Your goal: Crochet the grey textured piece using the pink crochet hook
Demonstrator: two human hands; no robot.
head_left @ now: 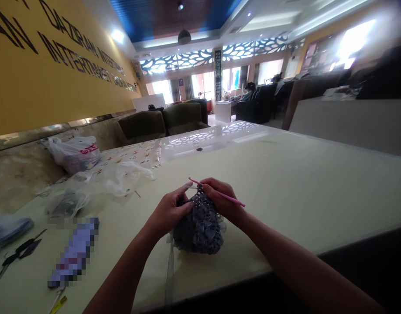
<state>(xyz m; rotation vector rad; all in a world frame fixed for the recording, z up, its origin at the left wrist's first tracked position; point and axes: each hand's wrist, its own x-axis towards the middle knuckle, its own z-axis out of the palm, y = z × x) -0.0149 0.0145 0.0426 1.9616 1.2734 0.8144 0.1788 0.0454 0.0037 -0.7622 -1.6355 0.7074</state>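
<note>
A dark grey-blue crocheted piece (pixel 203 226) with an open, lacy texture hangs between my hands over the near part of the table. My left hand (pixel 174 207) grips its left upper edge, thumb in front. A pale ribbon-like yarn (pixel 169 270) runs down from it toward the table's front edge. In my right hand (pixel 220 196) is a pink crochet hook (pixel 231 199), held slantwise with its hooked tip up and to the left, just above the work's top edge. My right fingers also touch the top of the crocheted piece.
On the left lie a pixelated purple-blue item (pixel 76 253), dark scissors or a similar tool (pixel 22 253) and clear plastic bags (pixel 118 179). A filled white carrier bag (pixel 77 155) stands behind them. Green armchairs (pixel 183 117) face the white table (pixel 301 183); people sit farther back.
</note>
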